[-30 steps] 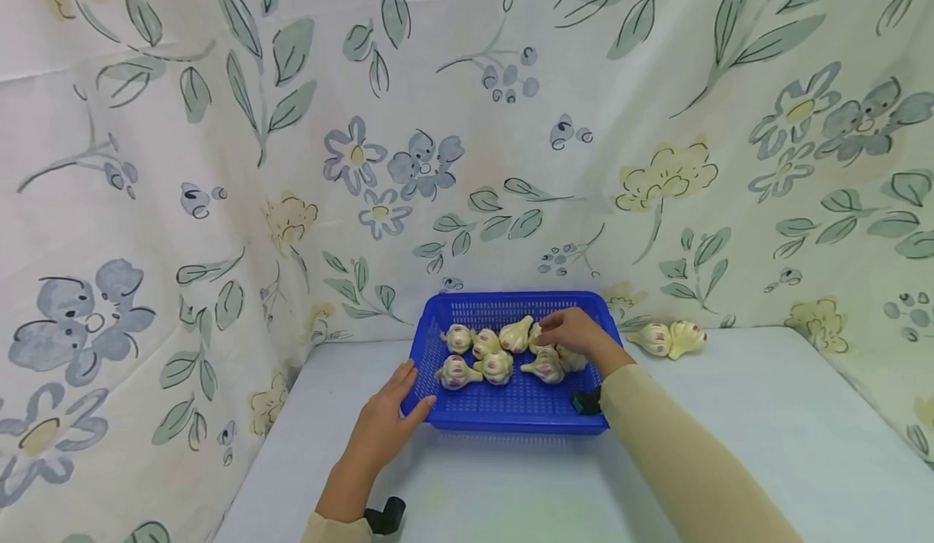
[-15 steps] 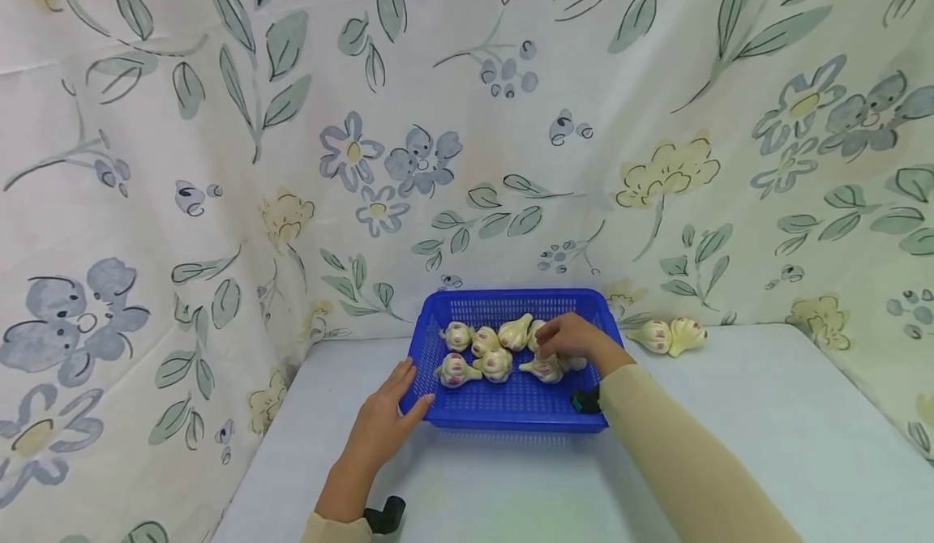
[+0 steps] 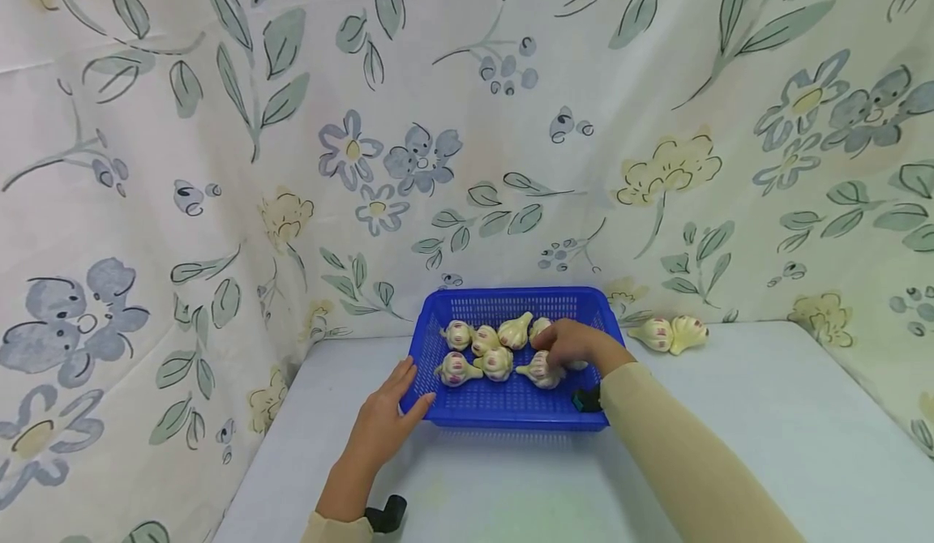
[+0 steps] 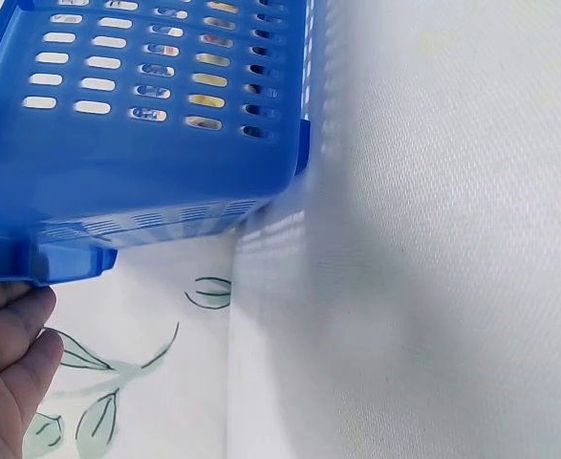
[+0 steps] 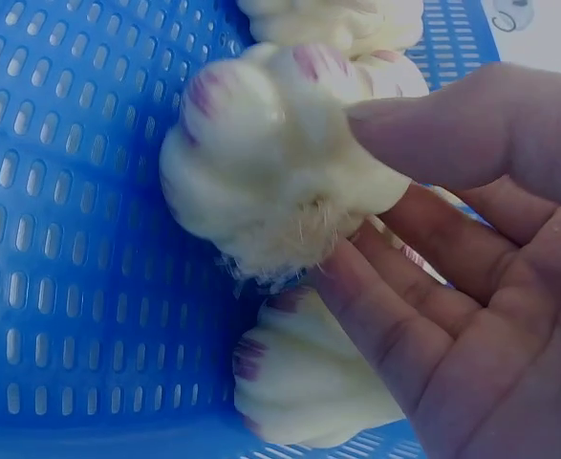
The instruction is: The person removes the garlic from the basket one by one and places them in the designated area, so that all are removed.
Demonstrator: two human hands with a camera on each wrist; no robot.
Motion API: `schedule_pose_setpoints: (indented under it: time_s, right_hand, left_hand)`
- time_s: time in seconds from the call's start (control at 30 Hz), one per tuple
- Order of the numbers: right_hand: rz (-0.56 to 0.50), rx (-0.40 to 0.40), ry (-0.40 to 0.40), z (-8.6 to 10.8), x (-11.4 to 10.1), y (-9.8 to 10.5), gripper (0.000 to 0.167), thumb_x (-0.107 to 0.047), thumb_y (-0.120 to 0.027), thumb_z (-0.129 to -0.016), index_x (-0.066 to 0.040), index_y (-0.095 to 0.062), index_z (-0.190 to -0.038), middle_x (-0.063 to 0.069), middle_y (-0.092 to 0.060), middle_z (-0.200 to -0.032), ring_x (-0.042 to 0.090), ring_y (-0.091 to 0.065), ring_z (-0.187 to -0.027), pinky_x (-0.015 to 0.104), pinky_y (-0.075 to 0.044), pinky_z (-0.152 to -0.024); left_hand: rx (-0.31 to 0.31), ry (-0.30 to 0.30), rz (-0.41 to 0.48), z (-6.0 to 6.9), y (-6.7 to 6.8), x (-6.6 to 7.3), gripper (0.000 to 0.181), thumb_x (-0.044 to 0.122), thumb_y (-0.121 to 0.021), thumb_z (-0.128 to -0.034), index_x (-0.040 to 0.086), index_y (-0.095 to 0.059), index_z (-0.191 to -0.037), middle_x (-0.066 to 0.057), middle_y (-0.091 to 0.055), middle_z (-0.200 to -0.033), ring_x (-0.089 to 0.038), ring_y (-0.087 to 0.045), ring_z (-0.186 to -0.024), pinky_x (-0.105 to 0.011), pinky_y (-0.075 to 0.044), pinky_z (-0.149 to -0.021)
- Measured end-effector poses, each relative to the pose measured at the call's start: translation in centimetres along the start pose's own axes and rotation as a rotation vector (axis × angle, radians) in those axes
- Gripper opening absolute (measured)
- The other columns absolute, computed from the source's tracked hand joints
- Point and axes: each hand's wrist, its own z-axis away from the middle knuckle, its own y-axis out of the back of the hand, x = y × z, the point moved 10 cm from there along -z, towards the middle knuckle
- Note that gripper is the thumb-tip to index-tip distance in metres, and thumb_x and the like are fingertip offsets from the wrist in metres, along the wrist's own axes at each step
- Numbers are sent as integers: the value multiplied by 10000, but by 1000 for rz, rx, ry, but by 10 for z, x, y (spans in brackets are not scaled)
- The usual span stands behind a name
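Note:
A blue plastic basket [image 3: 511, 425] holds several garlic bulbs. My right hand [image 3: 584, 344] reaches inside at the right, thumb and fingers on a garlic bulb [image 3: 541, 370]. The right wrist view shows that bulb [image 5: 261, 153] between the thumb and fingers of my right hand [image 5: 490, 268], with another bulb [image 5: 309, 373] below it. At the basket's left rim my left hand [image 3: 387, 413] rests with spread fingers. In the left wrist view, fingers of my left hand [image 4: 12, 363] touch the underside of the rim near the basket's corner [image 4: 146, 172].
Two garlic bulbs [image 3: 670, 335] lie together on the white table [image 3: 730, 413], right of the basket. A floral curtain [image 3: 467, 121] hangs behind and at the left. Black devices are at both wrists, the left one [image 3: 388, 514] above the table.
My right hand has shifted slightly toward the front, from the back-row bulb to the front-right bulb, which has turned a little. The left hand stays at the rim.

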Motion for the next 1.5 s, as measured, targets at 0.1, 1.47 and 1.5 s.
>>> schedule_pose_setpoints:
  time_s: [0.1, 1.47, 1.5]
  right_hand:
    - [13, -7, 5, -2, 0, -1, 628, 29, -757, -673, -43, -652, -1287, 95, -671, -1264, 250, -605, -1175, 474, -466, -1053]
    - [151, -164, 36, -2, -4, -25, 559, -3, -828, -685, -131, -706, -1216, 8, -662, -1246, 178, -563, -1122, 459, -462, -1054]
    - [146, -165, 33, -2, -4, -26, 558, -1, -828, -685, -129, -705, -1214, 5, -665, -1235, 175, -570, -1104, 458, -467, -1048]
  left_hand:
    - [2, 3, 2, 0, 0, 0, 915, 781, -404, -874, 98, -447, -1481, 0, -342, -1588, -256, -350, -1453, -498, -360, -1117]
    - [8, 11, 28, -1, 0, -2, 721, 539, -614, -922, 111, -454, -1480, 10, -346, -1586, -266, -360, -1448, -499, -363, -1116]
    - [8, 12, 29, -1, 0, -2, 712, 523, -622, -922, 111, -455, -1478, 12, -346, -1585, -262, -358, -1448, -498, -362, -1117]
